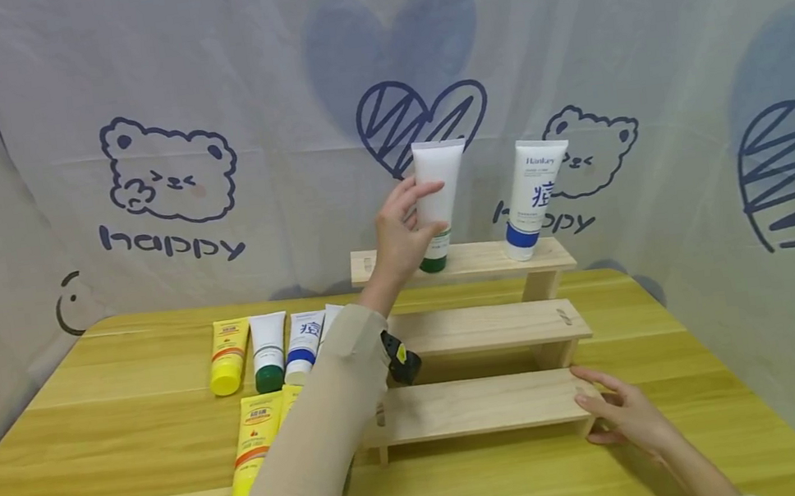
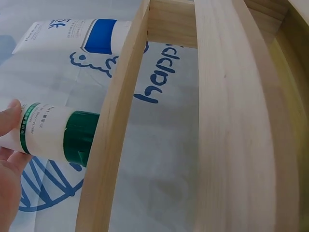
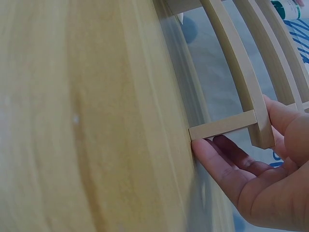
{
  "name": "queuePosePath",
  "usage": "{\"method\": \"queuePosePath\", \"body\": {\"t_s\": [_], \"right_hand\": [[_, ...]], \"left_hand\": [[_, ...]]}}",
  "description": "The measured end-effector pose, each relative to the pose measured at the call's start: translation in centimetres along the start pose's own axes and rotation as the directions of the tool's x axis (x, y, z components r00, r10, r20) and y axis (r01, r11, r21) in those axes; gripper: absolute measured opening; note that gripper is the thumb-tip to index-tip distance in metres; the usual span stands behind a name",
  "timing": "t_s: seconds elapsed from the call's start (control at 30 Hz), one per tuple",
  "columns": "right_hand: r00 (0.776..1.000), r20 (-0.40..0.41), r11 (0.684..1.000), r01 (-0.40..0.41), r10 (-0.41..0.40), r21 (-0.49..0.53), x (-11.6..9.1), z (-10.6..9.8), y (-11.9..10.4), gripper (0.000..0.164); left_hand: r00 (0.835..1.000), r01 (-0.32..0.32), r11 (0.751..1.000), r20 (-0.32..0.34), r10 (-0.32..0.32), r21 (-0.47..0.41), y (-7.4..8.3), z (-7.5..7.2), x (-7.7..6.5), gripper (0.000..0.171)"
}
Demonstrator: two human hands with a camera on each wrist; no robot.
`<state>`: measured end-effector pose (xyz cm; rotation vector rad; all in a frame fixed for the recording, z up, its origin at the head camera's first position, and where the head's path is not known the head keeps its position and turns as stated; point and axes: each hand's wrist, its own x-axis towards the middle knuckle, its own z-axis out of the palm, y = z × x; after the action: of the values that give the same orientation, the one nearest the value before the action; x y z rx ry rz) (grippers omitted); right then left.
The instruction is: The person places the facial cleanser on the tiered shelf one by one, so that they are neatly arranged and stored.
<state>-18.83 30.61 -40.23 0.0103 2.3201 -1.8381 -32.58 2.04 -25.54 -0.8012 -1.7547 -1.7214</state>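
Note:
My left hand (image 1: 401, 231) holds a white tube with a green cap (image 1: 440, 168) between thumb and fingers. The tube stands cap-down at the top tier of a three-tier wooden display rack (image 1: 476, 405). In the left wrist view, its green cap (image 2: 79, 137) is right at the edge of the top board. To its right on that tier stands a white tube with a blue band (image 1: 535, 190), also cap-down. My right hand (image 1: 627, 418) grips the right end of the lowest tier. The right wrist view shows the thumb (image 3: 280, 113) at the board's end and fingers against the side leg.
On the wooden table (image 1: 97, 467), left of the rack, lie a yellow tube (image 1: 228, 347), a green-capped white tube (image 1: 270, 346) and a blue-banded one (image 1: 303, 338). More yellow tubes (image 1: 253, 439) lie nearer, partly behind my left sleeve. A printed curtain (image 1: 272, 73) hangs behind.

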Motion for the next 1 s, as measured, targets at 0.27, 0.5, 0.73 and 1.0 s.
{"method": "queuePosePath", "body": {"t_s": [0.27, 0.5, 0.73, 1.0], "right_hand": [[1.0, 0.012, 1.0, 0.014, -0.014, -0.003, 0.0, 0.0, 0.0, 0.057], [1.0, 0.023, 1.0, 0.016, -0.016, 0.003, -0.1, -0.1, 0.1, 0.055], [1.0, 0.002, 1.0, 0.0, 0.0, 0.0, -0.2, 0.0, 0.1, 0.057], [1.0, -0.001, 1.0, 0.009, -0.009, 0.0, -0.2, 0.1, 0.0, 0.056]], "left_hand": [[0.999, 0.046, 0.998, -0.01, -0.046, 0.049, -0.1, -0.2, -0.2, 0.056], [0.994, 0.102, 0.985, 0.016, -0.105, 0.141, 0.1, -1.1, -0.8, 0.057], [0.929, 0.349, 0.917, 0.056, -0.365, 0.192, 0.2, -1.9, -1.5, 0.049], [0.908, 0.399, 0.887, 0.035, -0.418, 0.234, -0.3, -0.7, -1.5, 0.04]]}}
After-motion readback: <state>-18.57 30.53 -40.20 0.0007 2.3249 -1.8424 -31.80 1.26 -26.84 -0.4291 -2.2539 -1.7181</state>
